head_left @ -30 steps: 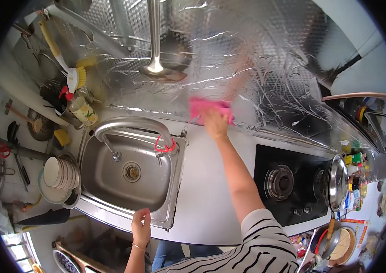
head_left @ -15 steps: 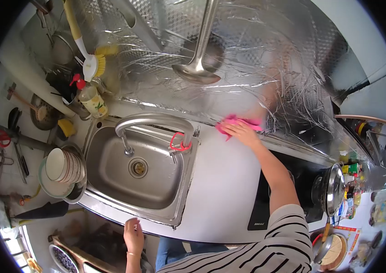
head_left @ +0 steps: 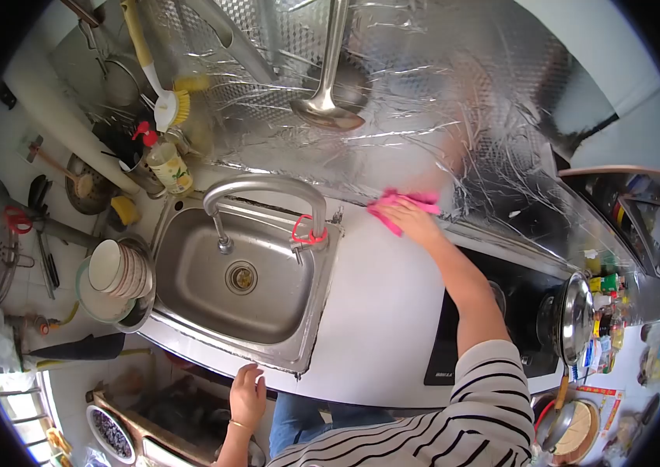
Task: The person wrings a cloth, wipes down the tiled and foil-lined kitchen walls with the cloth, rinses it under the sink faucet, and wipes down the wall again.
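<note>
My right hand [head_left: 411, 219] presses a crumpled pink cloth [head_left: 394, 204] onto the white countertop [head_left: 380, 303], close to where the counter meets the foil-covered wall. Part of the cloth sticks out beyond my fingers, against the foil. My left hand [head_left: 247, 395] hangs by the counter's front edge, just below the sink. Its fingers are loosely bent and a little apart, with nothing visible in them. The steel sink [head_left: 190, 292] lies to the left of the cloth, with a curved faucet [head_left: 267, 182] over it and a red loop around the faucet's base.
A black cooktop [head_left: 454, 342] with a lidded pan [head_left: 577, 315] stands on the right. Stacked bowls [head_left: 108, 266] sit left of the sink. Behind it are a soap bottle [head_left: 168, 167] and a yellow sponge [head_left: 125, 210]. A ladle [head_left: 328, 113] hangs before the foil wall [head_left: 415, 86].
The view has shifted slightly. My right hand and the cloth have slid a little left along the counter's back edge. My left hand has come up slightly, nearer the counter edge.
</note>
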